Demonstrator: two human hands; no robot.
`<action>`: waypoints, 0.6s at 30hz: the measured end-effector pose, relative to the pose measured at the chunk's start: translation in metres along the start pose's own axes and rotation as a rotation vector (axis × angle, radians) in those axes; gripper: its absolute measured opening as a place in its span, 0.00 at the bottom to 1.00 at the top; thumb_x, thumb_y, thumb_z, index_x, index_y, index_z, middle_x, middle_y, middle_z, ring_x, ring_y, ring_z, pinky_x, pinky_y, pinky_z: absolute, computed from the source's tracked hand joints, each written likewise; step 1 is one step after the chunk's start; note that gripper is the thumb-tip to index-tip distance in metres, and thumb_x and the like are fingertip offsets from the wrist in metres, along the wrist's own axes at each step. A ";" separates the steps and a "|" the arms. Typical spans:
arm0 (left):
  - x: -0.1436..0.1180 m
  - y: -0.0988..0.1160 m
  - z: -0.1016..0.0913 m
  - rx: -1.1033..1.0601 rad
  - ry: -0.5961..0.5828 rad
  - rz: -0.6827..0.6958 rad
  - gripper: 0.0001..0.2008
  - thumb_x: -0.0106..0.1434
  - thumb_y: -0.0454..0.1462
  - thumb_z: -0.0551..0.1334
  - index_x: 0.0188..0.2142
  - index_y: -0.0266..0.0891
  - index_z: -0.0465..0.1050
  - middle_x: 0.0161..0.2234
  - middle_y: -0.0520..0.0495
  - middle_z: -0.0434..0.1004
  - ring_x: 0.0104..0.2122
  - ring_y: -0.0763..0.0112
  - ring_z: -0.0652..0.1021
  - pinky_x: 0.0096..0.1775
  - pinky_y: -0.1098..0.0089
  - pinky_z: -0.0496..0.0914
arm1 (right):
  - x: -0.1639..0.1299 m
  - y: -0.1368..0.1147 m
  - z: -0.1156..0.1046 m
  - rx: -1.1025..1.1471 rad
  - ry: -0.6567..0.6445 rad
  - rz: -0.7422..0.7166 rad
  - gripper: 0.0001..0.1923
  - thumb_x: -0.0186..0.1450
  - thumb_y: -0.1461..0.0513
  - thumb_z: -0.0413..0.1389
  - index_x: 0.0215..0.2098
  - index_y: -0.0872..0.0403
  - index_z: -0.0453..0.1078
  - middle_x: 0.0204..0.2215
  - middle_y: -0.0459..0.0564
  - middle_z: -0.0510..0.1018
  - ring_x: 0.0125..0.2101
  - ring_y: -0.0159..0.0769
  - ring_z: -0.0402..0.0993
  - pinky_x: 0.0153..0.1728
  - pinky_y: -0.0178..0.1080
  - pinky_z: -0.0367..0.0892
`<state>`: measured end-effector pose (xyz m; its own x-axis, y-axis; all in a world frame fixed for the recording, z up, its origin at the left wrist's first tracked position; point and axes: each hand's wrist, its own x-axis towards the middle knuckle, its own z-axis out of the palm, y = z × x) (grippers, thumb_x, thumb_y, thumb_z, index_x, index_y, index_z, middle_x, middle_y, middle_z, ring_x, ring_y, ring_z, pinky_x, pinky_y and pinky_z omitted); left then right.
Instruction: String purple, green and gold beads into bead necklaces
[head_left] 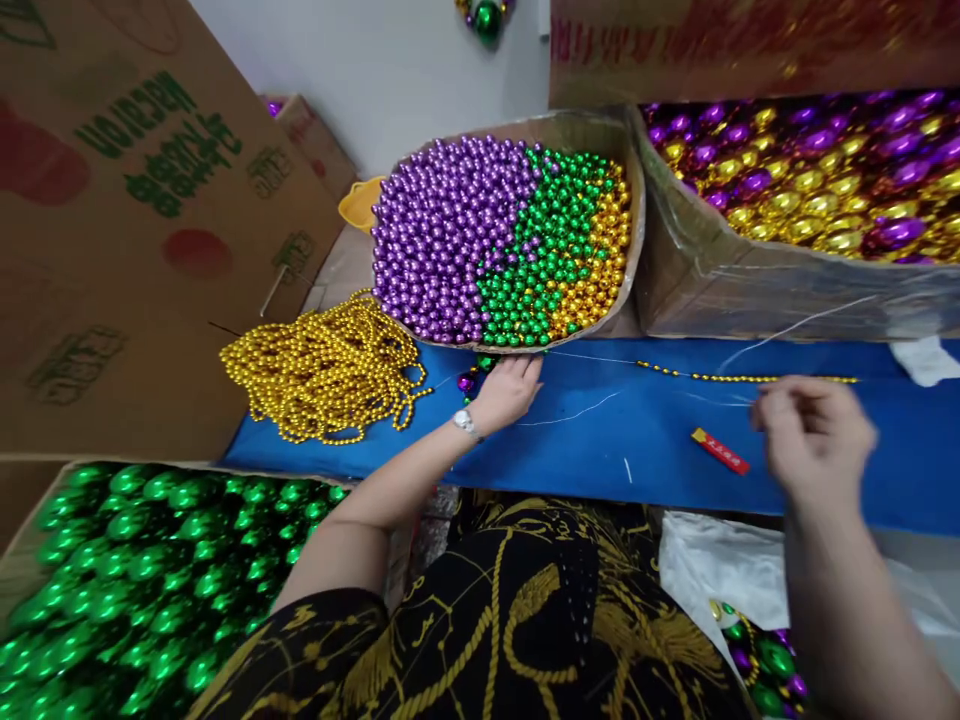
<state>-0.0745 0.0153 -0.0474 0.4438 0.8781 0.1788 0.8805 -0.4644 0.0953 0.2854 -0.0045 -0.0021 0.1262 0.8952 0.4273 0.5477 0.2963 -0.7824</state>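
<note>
My left hand, with a watch at the wrist, is on the blue table just under the front rim of the bead box. Its fingers are bent together, their tips hidden. Large purple and green beads lie beside it. A thin white thread runs from near these fingers to a gold bead strand on the table. My right hand is raised at the right, slightly blurred, thumb and fingers pinched on a fine thread that trails leftward.
An open box holds small purple, green and gold beads. Gold bead chains lie left of it. Larger beads fill boxes at right and lower left. A red packet lies on the blue cloth.
</note>
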 end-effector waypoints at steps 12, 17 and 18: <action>-0.051 -0.040 -0.030 -0.040 0.109 -0.197 0.18 0.70 0.43 0.53 0.54 0.37 0.71 0.47 0.37 0.76 0.47 0.57 0.75 0.49 0.59 0.68 | -0.014 -0.024 0.040 -0.065 -0.265 -0.042 0.13 0.71 0.55 0.48 0.44 0.51 0.72 0.26 0.46 0.74 0.25 0.32 0.72 0.30 0.36 0.67; -0.241 -0.114 -0.072 0.317 0.230 -1.091 0.24 0.66 0.49 0.53 0.48 0.31 0.71 0.42 0.31 0.76 0.46 0.45 0.75 0.48 0.47 0.67 | -0.021 -0.019 0.039 0.075 -0.215 0.049 0.11 0.71 0.55 0.49 0.43 0.51 0.70 0.24 0.44 0.72 0.24 0.31 0.70 0.29 0.35 0.67; -0.280 -0.120 -0.072 0.349 0.138 -1.263 0.28 0.63 0.52 0.53 0.48 0.28 0.71 0.42 0.28 0.75 0.46 0.40 0.75 0.45 0.45 0.68 | -0.022 -0.018 0.042 0.082 -0.222 0.053 0.11 0.71 0.55 0.49 0.43 0.51 0.70 0.24 0.44 0.72 0.24 0.31 0.70 0.29 0.35 0.67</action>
<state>-0.3167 -0.1829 -0.0384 -0.7131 0.6536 0.2535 0.6788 0.7342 0.0165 0.2380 -0.0156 -0.0160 -0.0372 0.9588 0.2817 0.4753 0.2649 -0.8390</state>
